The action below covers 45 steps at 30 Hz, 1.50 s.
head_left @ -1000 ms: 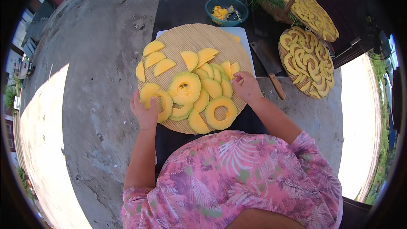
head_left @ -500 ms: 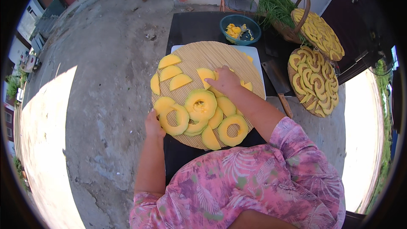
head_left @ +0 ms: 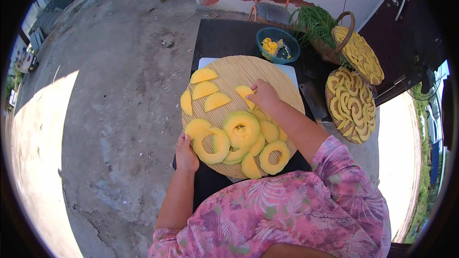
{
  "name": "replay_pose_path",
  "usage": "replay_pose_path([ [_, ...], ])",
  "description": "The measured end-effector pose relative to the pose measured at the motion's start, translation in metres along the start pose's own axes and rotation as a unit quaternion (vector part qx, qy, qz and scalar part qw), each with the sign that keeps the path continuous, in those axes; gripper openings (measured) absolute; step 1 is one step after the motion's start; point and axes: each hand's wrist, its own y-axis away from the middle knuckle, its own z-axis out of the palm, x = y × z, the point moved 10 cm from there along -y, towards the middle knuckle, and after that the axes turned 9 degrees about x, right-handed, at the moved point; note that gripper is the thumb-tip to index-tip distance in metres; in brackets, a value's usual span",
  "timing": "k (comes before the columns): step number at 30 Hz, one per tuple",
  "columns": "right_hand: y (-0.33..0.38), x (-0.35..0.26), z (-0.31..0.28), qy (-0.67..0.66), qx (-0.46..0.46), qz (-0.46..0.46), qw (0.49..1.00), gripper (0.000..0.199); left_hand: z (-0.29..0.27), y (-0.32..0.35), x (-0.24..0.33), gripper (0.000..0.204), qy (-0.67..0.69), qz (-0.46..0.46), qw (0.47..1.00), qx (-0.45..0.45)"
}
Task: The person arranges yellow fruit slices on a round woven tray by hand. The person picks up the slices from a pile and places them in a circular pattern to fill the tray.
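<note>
Spreading seems in hand: the right hand pinches a half-slice on the round mat, likely needing flat release; the left hand is at its rim, grip unclear.

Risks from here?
1. The ring slice sits at the near rim of the round tray; a bump might tip it off.
2. The cleaver lies uncovered just right of the tray, near the right forearm; a careless sweep could touch it.
3. Slices overlap in the central pile, so pulling one out may drag others along.
</note>
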Motion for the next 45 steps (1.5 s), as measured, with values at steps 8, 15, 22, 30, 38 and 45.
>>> replay_pose_path([
  [8, -0.061, -0.001, 0.008, 0.011, -0.022, -0.050, 0.998, 0.020, 0.008, 0.005, 0.002, 0.035, 0.013, -0.033, 0.995, -0.097],
  [15, -0.065, -0.002, 0.006, 0.063, 0.046, -0.080, 0.994, 0.019, 0.015, 0.009, 0.008, 0.041, 0.018, -0.023, 0.994, -0.107],
  [22, -0.101, -0.049, -0.013, -0.124, 0.047, -0.105, 0.986, 0.013, 0.016, 0.011, 0.009, 0.044, 0.012, -0.022, 0.995, -0.098],
  [30, -0.143, -0.063, 0.037, -0.137, 0.046, -0.060, 0.988, 0.020, 0.015, 0.012, 0.007, 0.047, -0.005, -0.020, 0.995, -0.095],
  [38, -0.122, -0.080, 0.025, -0.050, 0.157, -0.235, 0.958, 0.030, 0.015, 0.010, 0.004, 0.047, 0.010, -0.027, 0.995, -0.098],
  [45, -0.076, -0.013, 0.017, 0.067, -0.121, 0.001, 0.990, 0.039, 0.013, 0.008, 0.003, 0.046, 0.015, -0.022, 0.994, -0.101],
])
